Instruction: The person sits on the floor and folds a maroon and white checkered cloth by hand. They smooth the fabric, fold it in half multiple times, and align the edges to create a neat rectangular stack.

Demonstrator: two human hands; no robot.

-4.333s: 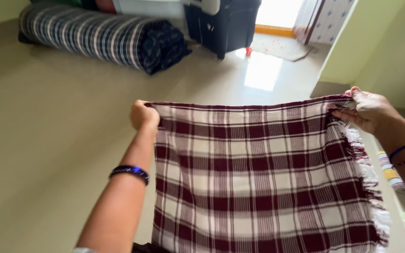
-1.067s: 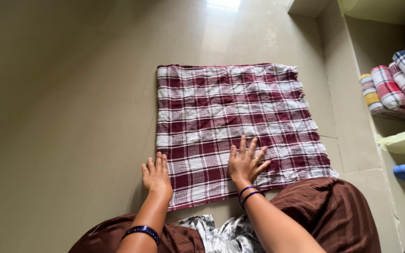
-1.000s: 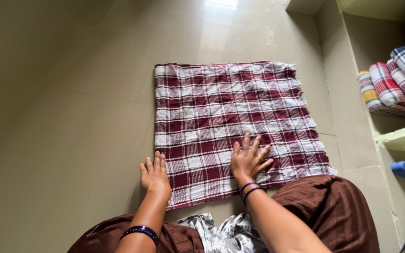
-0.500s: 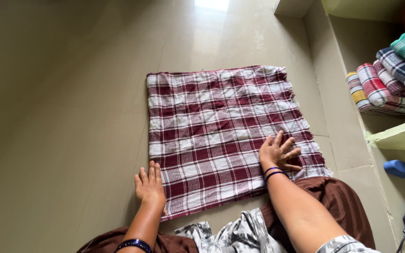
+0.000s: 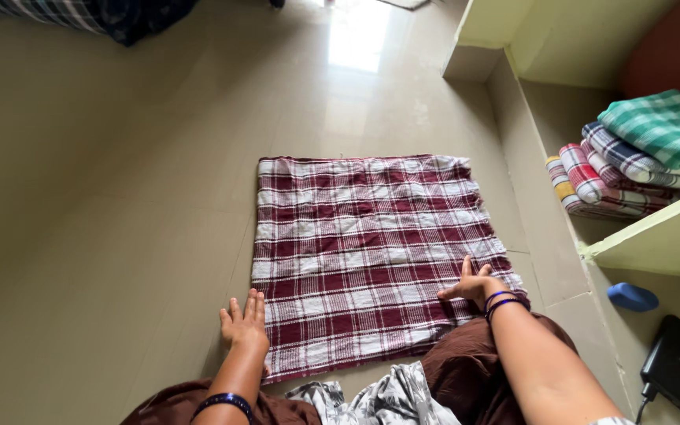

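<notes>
A maroon and white checked cloth [image 5: 371, 252] lies spread flat on the beige tiled floor [image 5: 120, 197]. My left hand [image 5: 244, 321] rests flat, fingers together, on the floor at the cloth's near left edge. My right hand [image 5: 472, 285] lies palm down on the cloth's near right corner, fingers spread. Both wrists carry dark bangles. Neither hand holds anything.
A stack of folded checked cloths [image 5: 631, 157] sits in a low shelf recess on the right. A green shelf board [image 5: 663, 236] juts out below it. Beneath lie a blue object [image 5: 631, 297] and a black box with a cable [image 5: 677, 362]. Crumpled grey cloth [image 5: 379, 397] lies by my knees.
The cloth was held up in both hands, then laid flat. In the last second my right hand slid from the cloth's middle to its near right corner; my left stayed at the left edge.
</notes>
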